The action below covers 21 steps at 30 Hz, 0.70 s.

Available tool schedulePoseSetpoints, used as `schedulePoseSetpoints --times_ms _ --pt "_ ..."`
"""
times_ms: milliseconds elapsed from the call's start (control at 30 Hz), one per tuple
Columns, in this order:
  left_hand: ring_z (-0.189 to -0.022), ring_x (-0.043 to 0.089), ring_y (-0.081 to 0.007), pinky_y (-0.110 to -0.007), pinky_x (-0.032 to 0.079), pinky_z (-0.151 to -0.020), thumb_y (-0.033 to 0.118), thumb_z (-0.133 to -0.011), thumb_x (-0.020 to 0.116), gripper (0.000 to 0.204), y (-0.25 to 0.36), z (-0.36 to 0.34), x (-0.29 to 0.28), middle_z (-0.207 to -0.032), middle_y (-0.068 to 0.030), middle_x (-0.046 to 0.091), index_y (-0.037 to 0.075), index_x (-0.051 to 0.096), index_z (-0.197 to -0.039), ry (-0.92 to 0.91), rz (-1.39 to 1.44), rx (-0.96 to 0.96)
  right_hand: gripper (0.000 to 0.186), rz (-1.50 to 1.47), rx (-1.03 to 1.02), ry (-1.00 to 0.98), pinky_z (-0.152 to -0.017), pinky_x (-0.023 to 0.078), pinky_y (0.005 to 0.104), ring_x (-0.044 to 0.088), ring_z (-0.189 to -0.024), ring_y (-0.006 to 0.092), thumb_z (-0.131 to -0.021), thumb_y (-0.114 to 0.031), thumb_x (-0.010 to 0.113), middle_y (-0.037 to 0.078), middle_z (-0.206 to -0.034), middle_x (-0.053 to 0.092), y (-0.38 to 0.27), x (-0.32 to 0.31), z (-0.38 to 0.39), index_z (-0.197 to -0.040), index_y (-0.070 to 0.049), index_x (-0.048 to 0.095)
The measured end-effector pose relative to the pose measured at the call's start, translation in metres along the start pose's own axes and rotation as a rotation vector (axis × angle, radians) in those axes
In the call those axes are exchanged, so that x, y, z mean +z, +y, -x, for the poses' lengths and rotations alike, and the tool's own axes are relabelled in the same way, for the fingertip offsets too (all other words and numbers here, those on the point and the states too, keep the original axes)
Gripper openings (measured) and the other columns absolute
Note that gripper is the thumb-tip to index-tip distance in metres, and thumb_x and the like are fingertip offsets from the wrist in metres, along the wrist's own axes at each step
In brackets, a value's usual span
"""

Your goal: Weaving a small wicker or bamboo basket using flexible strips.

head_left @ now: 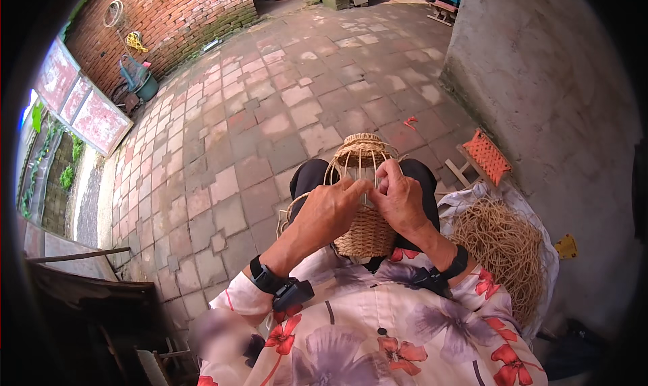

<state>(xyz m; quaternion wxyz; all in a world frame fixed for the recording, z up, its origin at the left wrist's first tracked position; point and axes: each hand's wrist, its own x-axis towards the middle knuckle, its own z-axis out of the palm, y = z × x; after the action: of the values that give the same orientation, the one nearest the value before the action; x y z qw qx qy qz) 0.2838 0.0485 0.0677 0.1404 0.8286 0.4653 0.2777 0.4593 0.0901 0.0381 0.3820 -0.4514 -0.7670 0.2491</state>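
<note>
A wicker basket (pixel 365 233) sits upright in my lap, between my dark-trousered knees. Its lower part is tightly woven. Thin bare upright canes rise from there to a woven top ring (pixel 362 145). My left hand (pixel 334 207) is closed at the basket's middle, its fingers pinched around the canes. Right against it, my right hand (pixel 401 195) is also closed, thumb and fingertips pinching at the same spot. The exact strand between the fingertips is hidden. A loose loop of cane (pixel 283 220) sticks out on the left, beside my knee.
A white sack (pixel 550 264) holding a heap of tan cane strands (pixel 503 251) stands at my right. Beyond it are a small seat with an orange woven top (pixel 487 158) and a grey wall (pixel 540 82). Paving (pixel 223 156) spreads ahead; dark wooden furniture (pixel 94 305) is at left.
</note>
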Motion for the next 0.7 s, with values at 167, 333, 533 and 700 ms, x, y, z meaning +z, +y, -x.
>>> schedulePoseSetpoints --times_ms 167,333,533,700 --pt "-0.061 0.063 -0.0281 -0.037 0.048 -0.056 0.014 -0.085 0.063 0.014 -0.010 0.029 0.010 -0.073 -0.0168 0.065 0.001 0.066 -0.089 0.070 0.257 -0.370 0.027 0.346 -0.106 0.025 -0.055 0.048 0.0461 0.062 -0.059 0.0347 -0.076 -0.005 0.061 0.012 -0.059 0.058 -0.003 0.005 -0.002 -0.098 -0.009 0.045" --pt "-0.056 0.055 -0.0112 -0.028 0.044 -0.052 0.023 -0.088 0.064 0.024 -0.005 0.050 0.027 -0.067 -0.0057 0.063 -0.001 0.067 -0.091 0.180 0.577 -0.645 0.027 0.306 -0.159 0.030 -0.054 0.047 0.0466 0.061 -0.056 0.0351 -0.075 -0.003 0.059 0.012 -0.056 0.057 0.004 0.003 -0.001 -0.097 -0.010 0.046" --pt "-0.053 0.042 -0.0030 -0.020 0.032 -0.042 0.027 -0.092 0.064 0.019 -0.010 0.058 0.024 -0.075 0.0051 0.052 0.009 0.062 -0.098 0.357 1.450 -1.097 0.024 0.275 -0.081 0.007 -0.054 0.046 0.0476 0.061 -0.056 0.0358 -0.074 -0.002 0.057 0.012 -0.055 0.056 0.006 -0.005 0.002 -0.094 -0.011 0.047" --pt "-0.056 0.050 -0.0041 -0.020 0.044 -0.050 0.022 -0.091 0.065 0.015 -0.028 0.048 0.031 -0.075 0.0034 0.056 0.007 0.062 -0.094 0.478 1.593 -0.833 0.022 0.188 -0.017 0.022 -0.053 0.045 0.0459 0.060 -0.056 0.0349 -0.074 0.001 0.056 0.012 -0.055 0.054 0.006 -0.010 0.004 -0.092 -0.009 0.048"
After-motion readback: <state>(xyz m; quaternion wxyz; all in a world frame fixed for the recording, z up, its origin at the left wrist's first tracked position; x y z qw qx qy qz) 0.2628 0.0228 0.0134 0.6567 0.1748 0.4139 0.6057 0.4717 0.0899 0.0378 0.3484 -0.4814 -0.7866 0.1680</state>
